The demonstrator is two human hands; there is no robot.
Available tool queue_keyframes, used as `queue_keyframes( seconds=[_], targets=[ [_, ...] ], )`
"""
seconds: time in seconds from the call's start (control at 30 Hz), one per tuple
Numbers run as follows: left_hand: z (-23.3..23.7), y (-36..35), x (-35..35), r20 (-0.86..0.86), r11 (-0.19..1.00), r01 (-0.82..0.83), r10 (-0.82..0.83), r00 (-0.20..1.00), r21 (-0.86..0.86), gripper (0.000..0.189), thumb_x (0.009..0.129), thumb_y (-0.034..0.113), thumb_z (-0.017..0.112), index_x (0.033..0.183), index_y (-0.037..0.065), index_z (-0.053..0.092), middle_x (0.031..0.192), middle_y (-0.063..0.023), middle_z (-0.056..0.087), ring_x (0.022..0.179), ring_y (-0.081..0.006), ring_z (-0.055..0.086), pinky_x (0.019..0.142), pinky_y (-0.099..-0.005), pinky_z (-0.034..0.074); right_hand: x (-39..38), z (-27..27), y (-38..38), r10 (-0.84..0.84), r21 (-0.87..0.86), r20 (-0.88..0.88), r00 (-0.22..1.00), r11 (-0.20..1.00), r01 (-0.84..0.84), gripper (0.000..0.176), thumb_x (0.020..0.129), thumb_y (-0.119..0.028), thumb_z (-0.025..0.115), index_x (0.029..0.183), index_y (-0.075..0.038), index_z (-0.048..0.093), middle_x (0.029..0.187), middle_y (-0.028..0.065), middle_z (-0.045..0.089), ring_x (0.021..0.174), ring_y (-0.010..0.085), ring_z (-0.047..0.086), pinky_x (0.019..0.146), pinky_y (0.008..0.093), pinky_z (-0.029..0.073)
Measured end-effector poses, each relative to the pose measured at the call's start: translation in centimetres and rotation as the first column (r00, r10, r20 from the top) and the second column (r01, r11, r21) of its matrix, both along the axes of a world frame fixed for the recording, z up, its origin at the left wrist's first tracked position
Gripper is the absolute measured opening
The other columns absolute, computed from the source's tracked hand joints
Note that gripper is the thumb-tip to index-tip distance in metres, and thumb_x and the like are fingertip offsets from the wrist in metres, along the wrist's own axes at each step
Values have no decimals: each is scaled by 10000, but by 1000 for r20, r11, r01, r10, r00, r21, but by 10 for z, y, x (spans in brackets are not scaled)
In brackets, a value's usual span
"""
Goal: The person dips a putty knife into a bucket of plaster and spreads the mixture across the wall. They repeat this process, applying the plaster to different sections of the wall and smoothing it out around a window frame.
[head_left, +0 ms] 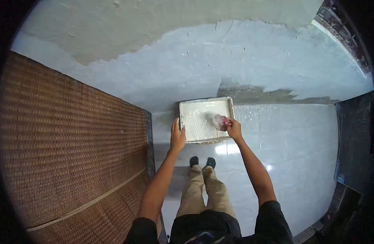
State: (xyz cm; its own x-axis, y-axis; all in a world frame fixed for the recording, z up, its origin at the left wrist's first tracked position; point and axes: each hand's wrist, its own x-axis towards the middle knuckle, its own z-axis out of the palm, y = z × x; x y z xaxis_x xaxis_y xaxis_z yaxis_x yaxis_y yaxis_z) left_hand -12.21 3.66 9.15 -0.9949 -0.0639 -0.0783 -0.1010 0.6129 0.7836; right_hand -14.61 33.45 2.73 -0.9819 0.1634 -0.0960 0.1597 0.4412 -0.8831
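A paint tray [197, 122] with a pale, ridged inside and whitish liquid lies in front of me, near the foot of the wall. My left hand [178, 135] is at the tray's left edge, thumb on the rim side and fingers along the outside. Over the tray's right side, my right hand [233, 128] grips a whitish brush [220, 122] by its reddish handle. The brush head is over the inside of the tray; its bristles are too blurred to make out.
Ahead rises a wall [243, 53] with pale blue-white and greyish-green patches. A woven brown mat panel [73, 134] stands at the left. Glossy tiles [292, 162] with white specks cover the floor. A dark panel [355, 138] is at the right.
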Motion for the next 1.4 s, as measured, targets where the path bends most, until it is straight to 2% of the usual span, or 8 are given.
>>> queue_keyframes(
  seconds=[0.1,0.3,0.47,0.57,0.7,0.9,1.17,1.4],
  targets=[
    [-41,-6,25,77,1000,-24,24,997,-5,550,931,137,487,1429,-12,305,1435,-239,362,1334,-382,344,1111,-432,274,17,-14,2,45,38,129,991,998,-50,189,829,-36,649,1015,-32,684,901,141,712,832,245,702,709,353,548],
    [-105,-16,68,175,998,-57,62,983,-29,539,942,162,487,1420,-19,315,1432,-240,365,1334,-387,342,1112,-441,272,26,-57,14,109,217,84,990,968,-125,204,814,-80,650,1011,-46,691,899,186,693,878,338,680,770,404,534],
    [-133,-22,85,229,996,-84,82,970,-2,540,947,181,488,1424,-3,316,1440,-233,355,1347,-382,321,1115,-449,265,28,-64,17,122,159,164,979,976,-148,287,778,-52,666,1064,-65,676,953,176,690,910,329,675,788,401,536],
    [-148,-25,88,210,997,-78,74,975,11,535,949,184,486,1423,2,318,1436,-233,362,1344,-383,325,1112,-451,269,26,-57,17,261,315,28,965,914,-256,171,869,-74,596,1015,-24,670,897,185,689,840,350,677,744,401,535],
    [-143,-22,85,250,994,-106,99,963,12,529,949,180,484,1421,5,323,1423,-238,377,1332,-390,341,1106,-454,280,26,-59,21,350,401,69,934,848,-347,174,874,-103,586,1000,-29,680,914,190,684,860,364,658,775,419,523],
    [-150,-24,85,218,997,-76,71,973,14,523,945,167,486,1417,6,329,1414,-246,386,1324,-396,352,1100,-457,288,21,-52,19,358,321,207,911,854,-409,180,866,-108,579,996,-51,688,920,192,675,857,393,628,783,443,512],
    [-157,-31,91,223,995,-84,73,972,43,517,947,164,479,1409,-14,332,1419,-243,380,1329,-386,350,1108,-445,283,15,-54,14,567,537,223,793,607,-585,182,846,-101,570,949,-96,719,879,143,694,850,361,607,780,419,505],
    [-144,-36,92,262,993,-106,89,961,49,522,947,182,466,1411,-14,331,1426,-236,376,1334,-379,346,1113,-435,282,2,-62,15,611,585,267,745,512,-629,203,830,-107,573,969,-130,720,880,143,691,855,334,597,772,422,502]
  ],
)
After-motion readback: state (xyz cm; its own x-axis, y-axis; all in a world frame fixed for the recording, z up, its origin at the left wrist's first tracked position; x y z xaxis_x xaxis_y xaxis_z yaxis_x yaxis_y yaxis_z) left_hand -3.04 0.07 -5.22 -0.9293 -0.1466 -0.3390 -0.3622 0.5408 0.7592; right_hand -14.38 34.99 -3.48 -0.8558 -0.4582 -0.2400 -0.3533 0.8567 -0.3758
